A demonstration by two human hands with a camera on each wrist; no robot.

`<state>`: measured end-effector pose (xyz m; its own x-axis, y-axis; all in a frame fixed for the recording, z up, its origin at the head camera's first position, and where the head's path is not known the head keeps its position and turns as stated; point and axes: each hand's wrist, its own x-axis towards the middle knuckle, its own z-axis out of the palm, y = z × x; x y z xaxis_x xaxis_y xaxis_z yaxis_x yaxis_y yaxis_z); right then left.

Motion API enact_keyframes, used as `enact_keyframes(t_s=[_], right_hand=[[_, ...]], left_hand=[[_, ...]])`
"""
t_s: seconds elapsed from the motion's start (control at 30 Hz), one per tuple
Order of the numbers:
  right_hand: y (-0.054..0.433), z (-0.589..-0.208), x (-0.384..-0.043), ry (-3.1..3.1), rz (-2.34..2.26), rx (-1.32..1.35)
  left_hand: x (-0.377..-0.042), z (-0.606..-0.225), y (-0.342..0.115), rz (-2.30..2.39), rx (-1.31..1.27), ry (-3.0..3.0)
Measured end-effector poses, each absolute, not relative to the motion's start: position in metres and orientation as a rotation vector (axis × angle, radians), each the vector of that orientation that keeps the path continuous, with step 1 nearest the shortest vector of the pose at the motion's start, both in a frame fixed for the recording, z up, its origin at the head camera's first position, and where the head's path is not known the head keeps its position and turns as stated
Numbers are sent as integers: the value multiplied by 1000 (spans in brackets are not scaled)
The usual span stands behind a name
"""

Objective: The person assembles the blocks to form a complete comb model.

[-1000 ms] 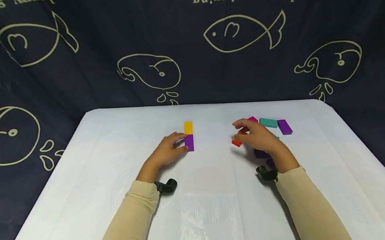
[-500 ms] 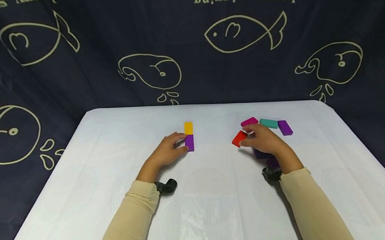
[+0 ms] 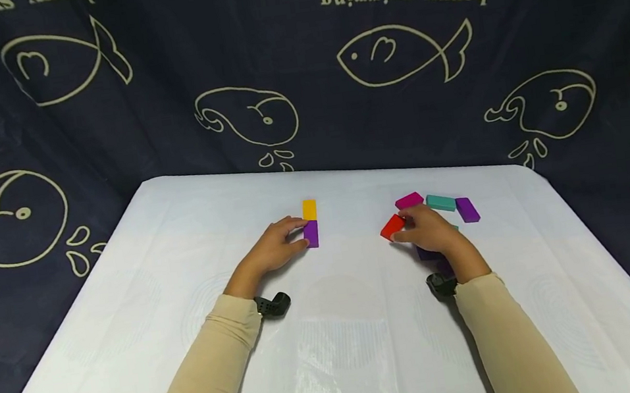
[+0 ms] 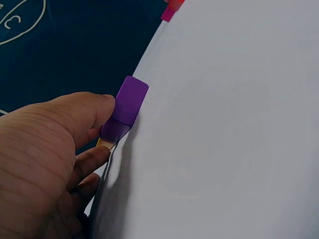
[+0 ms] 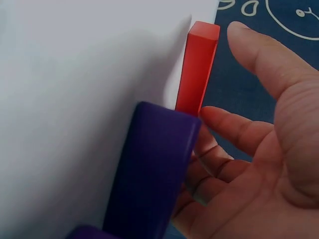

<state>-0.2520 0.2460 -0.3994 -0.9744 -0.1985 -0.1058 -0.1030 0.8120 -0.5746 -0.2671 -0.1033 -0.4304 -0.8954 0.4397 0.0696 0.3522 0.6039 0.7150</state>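
Observation:
My left hand [image 3: 274,247] pinches a purple block [image 3: 311,234] between thumb and index finger; the thumb lies along its side in the left wrist view. A yellow block [image 3: 309,210] lies end to end with it at the far side. My right hand [image 3: 429,229] is beside a red block [image 3: 393,227], its thumb and index finger spread around the near corner. In the right wrist view a gap shows between the thumb and the red block [image 5: 197,67], and the fingers are relaxed. A dark purple block [image 5: 152,164] lies below that palm.
Behind the right hand lie a magenta block [image 3: 408,201], a teal block [image 3: 441,202] and another purple block [image 3: 467,209]. More blocks are partly hidden under the right hand and wrist. The white table [image 3: 187,226] ends at a dark printed cloth [image 3: 295,46].
My right hand has drawn back to the right from over the red block, uncovering it and the magenta block. The left hand keeps its place on the purple block.

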Motion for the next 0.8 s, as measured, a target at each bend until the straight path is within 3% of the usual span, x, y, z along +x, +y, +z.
enact_keyframes(t_s=[0.8], right_hand=[[241, -404, -253, 2885, -831, -210]], left_hand=[[-269, -433, -103, 1154, 659, 2727]])
